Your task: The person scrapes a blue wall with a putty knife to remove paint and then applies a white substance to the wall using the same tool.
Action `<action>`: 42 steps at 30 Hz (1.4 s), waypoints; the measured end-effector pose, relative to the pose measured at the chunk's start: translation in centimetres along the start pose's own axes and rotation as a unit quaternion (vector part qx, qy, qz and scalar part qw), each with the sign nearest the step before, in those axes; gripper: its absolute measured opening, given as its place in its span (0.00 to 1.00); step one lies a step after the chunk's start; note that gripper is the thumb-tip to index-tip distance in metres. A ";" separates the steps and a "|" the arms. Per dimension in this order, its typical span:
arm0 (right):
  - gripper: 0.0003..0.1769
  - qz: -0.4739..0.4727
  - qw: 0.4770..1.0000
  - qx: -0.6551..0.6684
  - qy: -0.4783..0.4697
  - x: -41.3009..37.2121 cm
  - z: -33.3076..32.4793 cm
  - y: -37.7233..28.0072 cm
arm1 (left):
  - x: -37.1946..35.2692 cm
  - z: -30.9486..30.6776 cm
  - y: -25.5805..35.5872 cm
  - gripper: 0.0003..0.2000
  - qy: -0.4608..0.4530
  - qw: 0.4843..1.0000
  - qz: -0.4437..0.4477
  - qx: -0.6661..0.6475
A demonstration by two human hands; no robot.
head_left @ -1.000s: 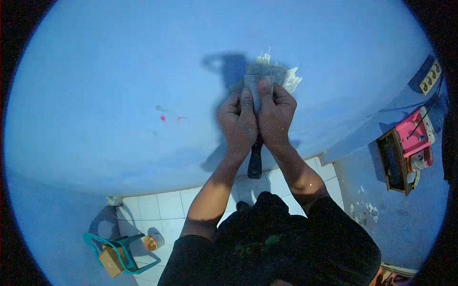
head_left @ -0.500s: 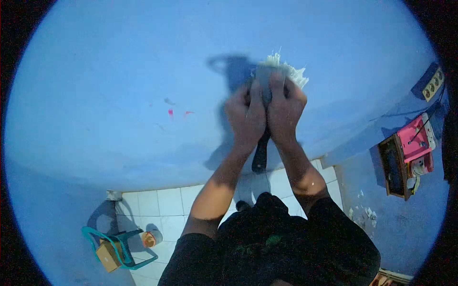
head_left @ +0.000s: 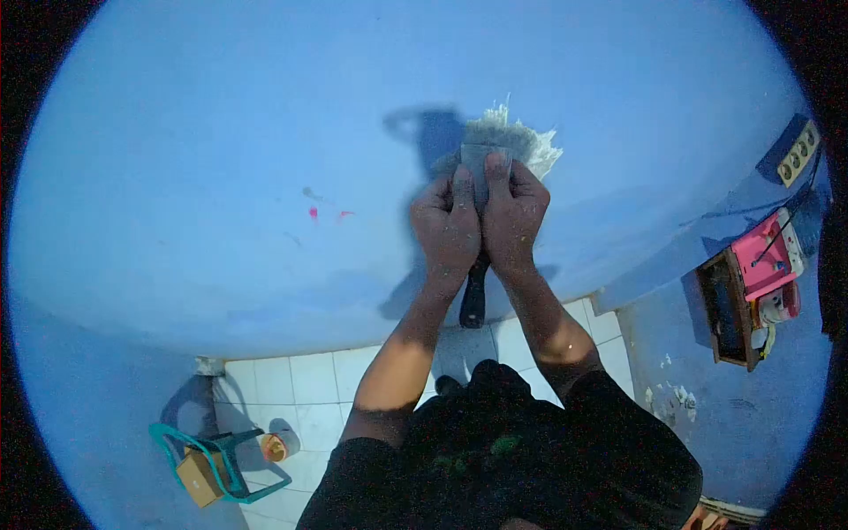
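Both hands are closed on one paint scraper (head_left: 474, 300), its black handle pointing down and its flat metal blade against the blue wall (head_left: 221, 132). My left hand (head_left: 446, 216) wraps the scraper from the left, its thumb lying up along the blade. From the right, my right hand (head_left: 515, 212) grips it with the thumb pressed on the blade near the top edge. Just above and beside the blade is a ragged pale patch (head_left: 521, 137) where the blue paint is off. The fingers behind the blade are mostly hidden.
A wooden wall shelf (head_left: 729, 309) with a pink container (head_left: 767, 256) hangs at the right, below a power strip (head_left: 799, 154). At lower left a teal chair (head_left: 234, 459) holds a cardboard box (head_left: 201, 477), beside a small tub (head_left: 275, 446) on white floor tiles (head_left: 314, 380).
Both hands and the scraper have moved slightly down and left along the wall. More of the greyish, bared patch now shows above the blade.
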State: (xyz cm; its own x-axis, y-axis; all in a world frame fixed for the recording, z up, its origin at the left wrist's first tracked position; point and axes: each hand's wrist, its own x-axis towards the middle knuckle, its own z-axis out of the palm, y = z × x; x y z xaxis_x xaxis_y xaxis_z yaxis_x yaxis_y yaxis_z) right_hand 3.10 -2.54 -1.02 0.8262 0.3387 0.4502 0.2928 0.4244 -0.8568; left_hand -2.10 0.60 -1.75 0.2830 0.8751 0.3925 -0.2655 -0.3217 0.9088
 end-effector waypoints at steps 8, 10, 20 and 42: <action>0.18 0.012 0.996 -0.088 -0.024 -0.4 -1.0 0.3 | -0.2 -0.4 0.0 0.12 -0.008 0.999 -0.002 0.041; 0.19 -0.015 0.994 -0.106 -0.009 0.0 -0.6 -0.1 | -0.2 -0.3 -0.6 0.13 0.001 1.000 0.005 0.024; 0.18 -0.012 0.999 -0.043 -0.016 0.3 -0.1 0.0 | 0.8 -0.6 -0.1 0.13 0.027 0.983 0.149 0.102; 0.17 0.000 0.998 -0.052 -0.021 -0.3 -0.6 0.5 | 0.0 -0.4 -0.4 0.14 0.036 0.995 0.023 0.095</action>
State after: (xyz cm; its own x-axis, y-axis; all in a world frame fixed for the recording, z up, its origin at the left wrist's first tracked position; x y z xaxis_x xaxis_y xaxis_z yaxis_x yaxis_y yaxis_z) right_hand 3.29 -2.92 -1.70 0.8061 0.3739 0.4587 0.3433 0.3358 -0.8771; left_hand -2.32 0.90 -2.18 0.2070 0.8791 0.4294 -0.0953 -0.4187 0.9031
